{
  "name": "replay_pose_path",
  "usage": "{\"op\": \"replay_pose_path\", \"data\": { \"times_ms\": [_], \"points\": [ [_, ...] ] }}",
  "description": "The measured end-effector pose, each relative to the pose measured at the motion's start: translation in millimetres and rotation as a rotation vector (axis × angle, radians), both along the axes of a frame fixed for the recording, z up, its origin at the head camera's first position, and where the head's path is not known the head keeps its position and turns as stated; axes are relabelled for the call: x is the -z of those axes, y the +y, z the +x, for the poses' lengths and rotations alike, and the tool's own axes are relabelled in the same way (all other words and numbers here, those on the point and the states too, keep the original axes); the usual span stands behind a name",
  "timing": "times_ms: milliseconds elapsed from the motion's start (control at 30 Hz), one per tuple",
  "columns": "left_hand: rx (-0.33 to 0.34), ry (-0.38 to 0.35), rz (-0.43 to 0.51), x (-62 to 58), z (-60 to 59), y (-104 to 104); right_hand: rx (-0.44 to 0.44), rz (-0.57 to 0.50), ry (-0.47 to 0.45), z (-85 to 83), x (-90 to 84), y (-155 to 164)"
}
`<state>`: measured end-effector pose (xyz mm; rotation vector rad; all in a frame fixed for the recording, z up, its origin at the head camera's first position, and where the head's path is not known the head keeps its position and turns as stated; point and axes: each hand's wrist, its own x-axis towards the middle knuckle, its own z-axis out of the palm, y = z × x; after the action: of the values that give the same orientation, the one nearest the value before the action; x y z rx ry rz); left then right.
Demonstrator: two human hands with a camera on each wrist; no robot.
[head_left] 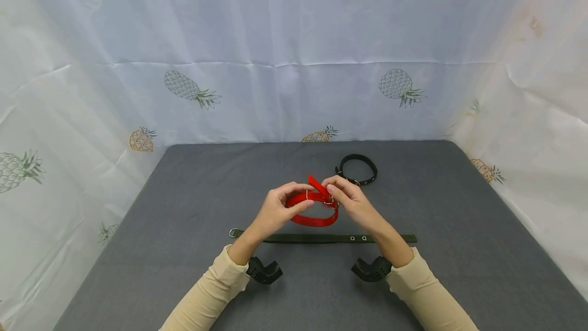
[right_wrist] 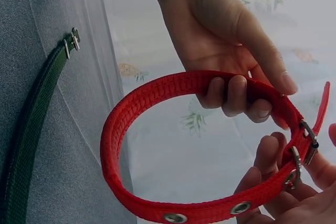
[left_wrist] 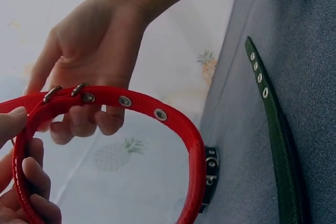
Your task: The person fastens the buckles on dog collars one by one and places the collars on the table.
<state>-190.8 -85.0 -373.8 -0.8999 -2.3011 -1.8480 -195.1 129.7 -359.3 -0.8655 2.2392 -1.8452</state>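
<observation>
Both hands hold a red collar (head_left: pixel 314 221) above the table, looped and threaded through its metal buckle (right_wrist: pixel 310 145). My left hand (head_left: pixel 280 206) pinches the band at the left, thumb in front and fingers inside the loop (right_wrist: pixel 220 40). At the buckle end, my right hand (head_left: pixel 349 201) grips the collar, its fingertips showing below the band (left_wrist: pixel 84 121). The loose strap tip (head_left: pixel 317 184) sticks up between the hands. Metal eyelets (left_wrist: pixel 160 114) line the band.
A flat green collar (head_left: pixel 312 238) with eyelets lies across the grey table (head_left: pixel 206 183), below the hands. Behind the right hand lies a buckled black collar (head_left: pixel 374 168). Dark wrist devices (head_left: pixel 265 271) sit at both cuffs. A pineapple-print curtain (head_left: pixel 285 101) encloses the table's back and sides.
</observation>
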Motion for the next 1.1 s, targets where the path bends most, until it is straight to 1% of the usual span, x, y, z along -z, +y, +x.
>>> {"op": "replay_pose_path", "data": {
  "times_ms": [233, 433, 733, 967, 1100],
  "points": [
    [-0.036, 0.091, -0.053, 3.8, 0.3, 1.9, -0.037, 0.017, 0.024, 1.9, 0.2, -1.9],
    [-0.042, 0.135, -0.09, 5.1, -0.4, 1.6, -0.044, 0.006, 0.041, 1.7, 1.5, -2.6],
    [-0.023, 0.144, -0.103, 0.7, -2.0, -1.5, -0.07, -0.029, 0.033, 1.8, 1.7, -1.8],
    [-0.009, 0.16, -0.112, -1.2, -0.7, -2.4, -0.055, -0.062, 0.061, 1.4, 3.5, -3.0],
    [-0.005, 0.18, -0.113, -2.5, 1.2, -1.7, -0.039, -0.061, 0.057, 1.6, 4.2, -3.5]
  ]
}}
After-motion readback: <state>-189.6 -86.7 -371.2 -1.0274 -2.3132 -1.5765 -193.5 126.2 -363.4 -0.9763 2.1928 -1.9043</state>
